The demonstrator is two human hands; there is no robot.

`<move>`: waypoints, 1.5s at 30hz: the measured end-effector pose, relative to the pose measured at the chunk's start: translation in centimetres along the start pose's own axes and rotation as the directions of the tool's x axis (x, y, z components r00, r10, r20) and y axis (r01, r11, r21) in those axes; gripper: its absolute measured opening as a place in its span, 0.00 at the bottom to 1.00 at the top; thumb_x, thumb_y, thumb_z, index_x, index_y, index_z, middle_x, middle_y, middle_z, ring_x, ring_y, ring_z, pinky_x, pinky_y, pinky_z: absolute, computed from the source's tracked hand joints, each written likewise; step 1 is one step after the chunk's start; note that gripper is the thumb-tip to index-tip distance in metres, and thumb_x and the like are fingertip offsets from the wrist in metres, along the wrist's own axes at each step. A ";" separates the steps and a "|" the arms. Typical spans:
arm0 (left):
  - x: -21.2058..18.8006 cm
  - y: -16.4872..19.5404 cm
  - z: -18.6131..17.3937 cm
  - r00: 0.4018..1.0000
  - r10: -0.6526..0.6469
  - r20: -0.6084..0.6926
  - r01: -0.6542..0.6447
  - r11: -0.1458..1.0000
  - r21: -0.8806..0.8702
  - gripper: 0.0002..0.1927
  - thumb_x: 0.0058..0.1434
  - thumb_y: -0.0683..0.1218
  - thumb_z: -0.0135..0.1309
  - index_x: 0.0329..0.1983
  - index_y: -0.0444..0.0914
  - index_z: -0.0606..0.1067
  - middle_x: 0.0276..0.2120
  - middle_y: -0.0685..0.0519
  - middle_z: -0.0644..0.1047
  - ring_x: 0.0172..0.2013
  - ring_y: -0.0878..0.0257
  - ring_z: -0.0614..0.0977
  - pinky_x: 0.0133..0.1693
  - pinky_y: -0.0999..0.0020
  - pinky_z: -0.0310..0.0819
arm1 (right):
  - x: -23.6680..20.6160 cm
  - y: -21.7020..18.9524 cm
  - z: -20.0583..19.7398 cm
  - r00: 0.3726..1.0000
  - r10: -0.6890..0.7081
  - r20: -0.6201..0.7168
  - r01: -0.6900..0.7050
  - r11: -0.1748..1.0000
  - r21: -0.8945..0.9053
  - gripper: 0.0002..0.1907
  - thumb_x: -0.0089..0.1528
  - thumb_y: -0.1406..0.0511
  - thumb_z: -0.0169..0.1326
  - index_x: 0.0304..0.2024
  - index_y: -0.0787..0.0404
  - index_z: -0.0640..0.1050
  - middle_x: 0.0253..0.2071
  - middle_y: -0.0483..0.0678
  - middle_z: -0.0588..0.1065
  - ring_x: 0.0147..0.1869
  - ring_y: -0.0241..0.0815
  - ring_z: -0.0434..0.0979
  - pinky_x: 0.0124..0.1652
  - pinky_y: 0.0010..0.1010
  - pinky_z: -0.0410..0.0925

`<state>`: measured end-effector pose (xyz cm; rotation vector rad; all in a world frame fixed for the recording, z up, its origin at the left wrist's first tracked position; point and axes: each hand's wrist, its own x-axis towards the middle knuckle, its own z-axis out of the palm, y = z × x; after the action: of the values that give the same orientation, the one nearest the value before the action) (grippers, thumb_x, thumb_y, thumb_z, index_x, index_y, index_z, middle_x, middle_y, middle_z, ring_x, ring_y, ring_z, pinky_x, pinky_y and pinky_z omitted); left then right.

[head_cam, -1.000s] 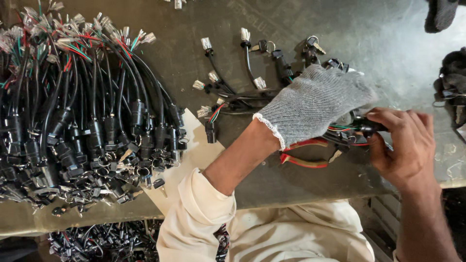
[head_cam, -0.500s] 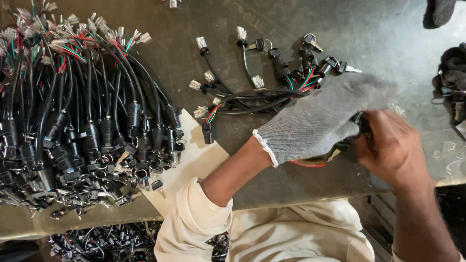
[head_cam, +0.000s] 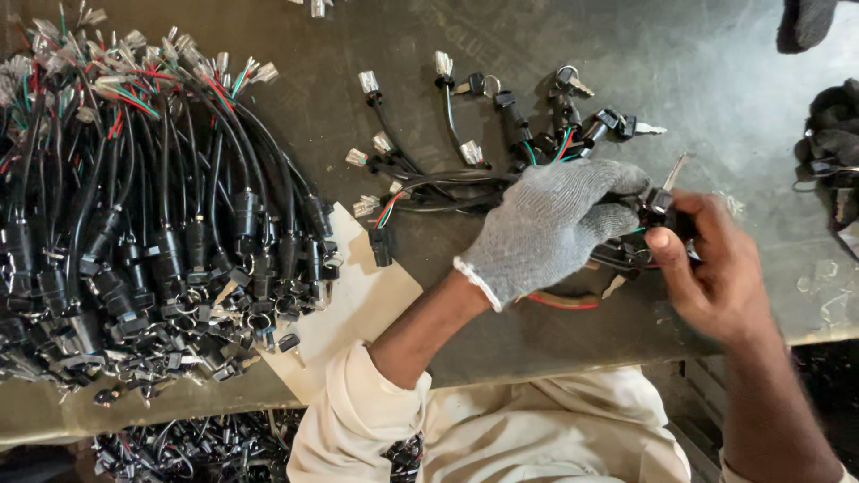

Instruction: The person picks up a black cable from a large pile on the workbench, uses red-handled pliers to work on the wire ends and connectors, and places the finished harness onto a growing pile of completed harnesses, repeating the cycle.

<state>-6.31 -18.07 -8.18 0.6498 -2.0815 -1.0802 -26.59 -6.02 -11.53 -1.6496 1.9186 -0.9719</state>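
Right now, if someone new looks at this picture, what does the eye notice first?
First, the big pile of black wire harnesses covering the left of the table. Then, right of centre, the gloved left hand and bare right hand together gripping a black switch with a key, above a smaller bunch of harnesses.

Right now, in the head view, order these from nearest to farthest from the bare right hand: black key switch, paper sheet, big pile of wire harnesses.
1. Black key switch, at the right hand's fingertips.
2. Paper sheet, middle, front table edge.
3. Big pile of wire harnesses, far left.
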 end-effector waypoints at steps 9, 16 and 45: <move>-1.3 1.9 1.3 0.985 -0.024 -0.169 0.032 0.999 0.044 0.11 0.69 0.46 0.59 0.53 0.42 0.75 0.43 0.52 0.80 0.46 0.55 0.83 0.50 0.63 0.77 | 0.6 -0.8 0.8 0.983 -0.144 -0.111 0.128 0.982 -0.142 0.14 0.72 0.63 0.58 0.56 0.64 0.74 0.44 0.54 0.73 0.46 0.51 0.72 0.50 0.38 0.65; -1.4 1.2 -0.2 0.996 0.085 0.033 -0.091 0.971 0.221 0.19 0.63 0.39 0.58 0.56 0.45 0.73 0.46 0.54 0.79 0.50 0.55 0.81 0.54 0.59 0.73 | 1.0 -1.9 1.1 0.946 -0.290 -0.145 0.208 0.886 -0.415 0.18 0.62 0.69 0.57 0.55 0.60 0.76 0.45 0.54 0.73 0.51 0.54 0.69 0.54 0.43 0.61; -1.4 1.8 -0.2 0.994 0.059 0.098 -0.086 0.948 0.307 0.23 0.62 0.51 0.60 0.60 0.45 0.72 0.41 0.55 0.76 0.44 0.55 0.79 0.47 0.56 0.69 | 0.4 -1.0 1.8 0.956 -0.280 -0.086 0.188 0.811 -0.554 0.24 0.64 0.63 0.61 0.63 0.59 0.77 0.37 0.48 0.73 0.44 0.50 0.72 0.49 0.40 0.62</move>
<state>-5.43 -16.26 -7.10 0.6800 -2.3587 -0.7561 -24.72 -6.88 -11.97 -2.2304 2.2894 -0.6969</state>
